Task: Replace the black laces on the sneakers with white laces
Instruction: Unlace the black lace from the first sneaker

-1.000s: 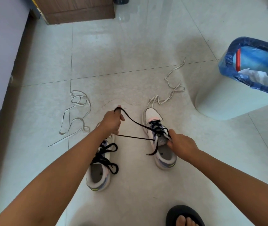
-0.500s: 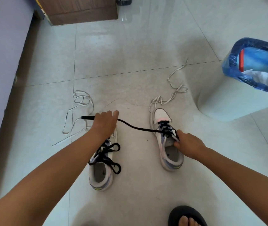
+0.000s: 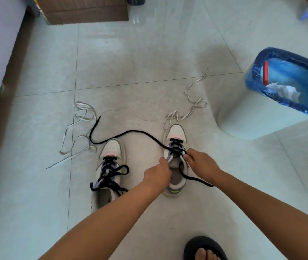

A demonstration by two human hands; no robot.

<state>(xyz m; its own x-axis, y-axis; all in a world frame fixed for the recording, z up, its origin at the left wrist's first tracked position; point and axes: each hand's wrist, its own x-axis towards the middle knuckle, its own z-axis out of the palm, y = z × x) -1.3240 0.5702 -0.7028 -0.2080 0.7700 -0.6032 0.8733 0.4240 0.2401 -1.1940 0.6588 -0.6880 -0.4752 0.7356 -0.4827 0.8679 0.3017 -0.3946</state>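
Two white sneakers stand on the tiled floor. The left sneaker (image 3: pixel 110 166) still has its black lace fully threaded and loosely tied. On the right sneaker (image 3: pixel 175 136) the black lace (image 3: pixel 130 132) is partly pulled out; one long end trails left across the floor, the other end lies under my right wrist. My left hand (image 3: pixel 157 175) pinches the shoe's left eyelet flap near the tongue. My right hand (image 3: pixel 202 164) pinches at the right eyelet side, where the lace crosses. One white lace (image 3: pixel 78 132) lies left of the shoes, another white lace (image 3: pixel 188 111) beyond the right shoe.
A white bin (image 3: pixel 273 109) with a blue liner stands at the right, close to the right sneaker. A wooden cabinet (image 3: pixel 85 10) is at the far end, and a wall runs along the left. My foot in a black slipper (image 3: pixel 205 248) is at the bottom edge.
My left hand let go of the black lace end, which dropped to the floor on the left, and came over to the right sneaker's eyelets. My right hand stayed on that shoe.
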